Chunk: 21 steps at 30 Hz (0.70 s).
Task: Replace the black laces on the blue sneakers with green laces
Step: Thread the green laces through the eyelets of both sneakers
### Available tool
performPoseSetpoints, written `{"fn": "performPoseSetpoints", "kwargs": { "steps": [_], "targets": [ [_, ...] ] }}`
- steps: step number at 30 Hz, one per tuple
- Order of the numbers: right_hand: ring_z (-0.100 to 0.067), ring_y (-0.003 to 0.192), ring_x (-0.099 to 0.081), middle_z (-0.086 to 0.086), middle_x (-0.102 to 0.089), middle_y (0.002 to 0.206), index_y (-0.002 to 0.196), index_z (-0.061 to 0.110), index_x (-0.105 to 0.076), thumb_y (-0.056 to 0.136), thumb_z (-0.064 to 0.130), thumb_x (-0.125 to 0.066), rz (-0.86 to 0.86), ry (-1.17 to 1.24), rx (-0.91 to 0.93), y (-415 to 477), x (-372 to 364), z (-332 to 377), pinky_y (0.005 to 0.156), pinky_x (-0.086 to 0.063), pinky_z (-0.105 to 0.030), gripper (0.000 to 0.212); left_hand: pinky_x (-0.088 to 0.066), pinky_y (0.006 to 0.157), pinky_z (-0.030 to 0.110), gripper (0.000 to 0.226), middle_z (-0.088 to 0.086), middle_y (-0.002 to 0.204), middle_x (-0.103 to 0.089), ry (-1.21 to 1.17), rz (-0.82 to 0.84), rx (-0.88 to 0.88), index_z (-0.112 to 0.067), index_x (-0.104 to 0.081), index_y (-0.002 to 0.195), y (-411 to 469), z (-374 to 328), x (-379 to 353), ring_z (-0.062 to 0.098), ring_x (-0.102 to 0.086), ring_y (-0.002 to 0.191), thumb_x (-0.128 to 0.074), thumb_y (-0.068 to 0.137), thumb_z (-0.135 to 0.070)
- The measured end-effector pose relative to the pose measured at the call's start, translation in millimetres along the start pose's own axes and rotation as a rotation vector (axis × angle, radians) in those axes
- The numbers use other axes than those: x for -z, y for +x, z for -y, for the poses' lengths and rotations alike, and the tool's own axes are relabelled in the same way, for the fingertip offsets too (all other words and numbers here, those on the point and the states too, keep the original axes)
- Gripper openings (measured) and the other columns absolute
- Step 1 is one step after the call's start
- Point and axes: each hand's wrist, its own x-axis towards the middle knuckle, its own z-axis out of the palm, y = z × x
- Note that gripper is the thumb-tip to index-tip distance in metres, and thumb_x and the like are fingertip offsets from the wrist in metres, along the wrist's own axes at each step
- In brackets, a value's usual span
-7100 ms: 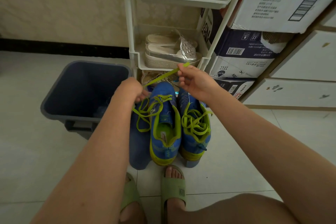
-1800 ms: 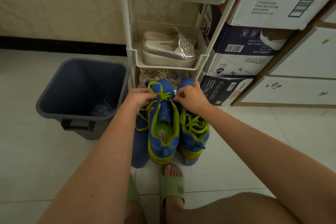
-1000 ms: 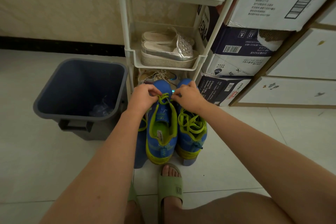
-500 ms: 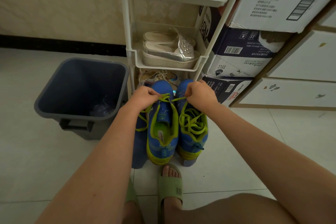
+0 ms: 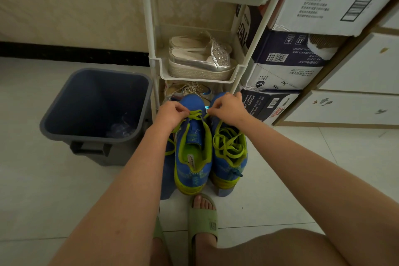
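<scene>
L hand pinches green lace | R hand pinches same | over left sneaker

Left hand and right hand each pinch the green lace over the left blue sneaker beside a grey bin.

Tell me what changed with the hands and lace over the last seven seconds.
The right hand came down from its raised pull; it and the left hand now pinch the green lace low over the half-laced sneaker toe end. The other sneaker and bin are unchanged.
</scene>
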Motion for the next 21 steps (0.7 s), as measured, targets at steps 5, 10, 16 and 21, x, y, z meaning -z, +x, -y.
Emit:
{"fn": "performPoseSetpoints", "kwargs": {
  "steps": [5, 10, 16, 21],
  "targets": [
    [-0.004, 0.072, -0.044, 0.015, -0.048, 0.063, 0.06, 0.021, -0.054, 0.092, 0.03, -0.058, 0.068, 0.106, -0.028, -9, 13, 3, 0.109, -0.016, -0.035, 0.034, -0.047, 0.099, 0.039, 0.016, 0.01, 0.113, -0.065, -0.015, 0.015, 0.04, -0.009, -0.067, 0.104, -1, -1, 2, 0.023, -0.06, 0.108, -0.063, 0.089, -0.011],
    [-0.023, 0.085, -0.051, -0.008, -0.055, 0.09, 0.107, 0.008, -0.059, 0.097, 0.03, -0.043, -0.051, 0.294, -0.107, -7, 25, 16, 0.072, -0.036, -0.027, 0.029, -0.048, 0.089, 0.036, 0.021, 0.01, 0.111, -0.065, 0.091, -0.077, 0.115, -0.005, -0.064, 0.109, -1, -9, 11, 0.025, -0.06, 0.103, -0.059, 0.092, -0.015],
    [-0.009, 0.052, -0.042, -0.005, -0.049, 0.072, 0.104, 0.008, -0.054, 0.098, 0.014, -0.041, 0.344, 0.529, -0.139, -10, 24, 31, 0.05, -0.031, -0.02, 0.015, -0.054, 0.081, 0.029, 0.05, 0.012, 0.106, -0.065, -0.024, 0.304, 0.395, 0.002, -0.056, 0.118, -6, -24, 23, 0.017, -0.062, 0.085, -0.069, 0.084, -0.032],
    [0.0, 0.071, -0.056, -0.005, -0.068, 0.092, 0.109, 0.001, -0.068, 0.09, 0.008, -0.061, 0.293, 0.488, 0.055, -12, 14, 21, 0.062, -0.045, -0.007, 0.021, -0.055, 0.078, 0.029, 0.035, 0.013, 0.094, -0.066, 0.027, 0.312, 0.363, 0.006, -0.058, 0.112, -8, -27, 25, 0.016, -0.063, 0.073, -0.07, 0.084, -0.012]
  ]
}}
